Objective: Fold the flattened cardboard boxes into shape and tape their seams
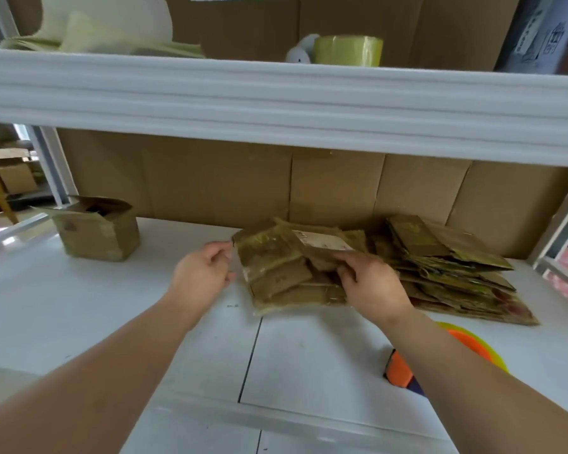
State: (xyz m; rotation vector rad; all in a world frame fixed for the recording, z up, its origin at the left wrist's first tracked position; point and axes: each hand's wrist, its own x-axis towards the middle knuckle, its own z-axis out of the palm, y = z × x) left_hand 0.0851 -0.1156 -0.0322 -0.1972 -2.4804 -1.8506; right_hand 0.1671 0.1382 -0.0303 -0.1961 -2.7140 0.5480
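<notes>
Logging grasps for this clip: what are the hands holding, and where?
Both hold one flattened box: left hand pinches its far-left corner, right hand grips its right edge.

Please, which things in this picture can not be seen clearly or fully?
- Orange tool, head view: right forearm covers most of it.
- Open box inside: its flaps hide the contents.
- Tape roll: shelf edge cuts its bottom.
- Label on the flat box held by the right hand: too blurred to read.

White shelf rail (pixel 276 93), small white figurine (pixel 299 53) above.
</notes>
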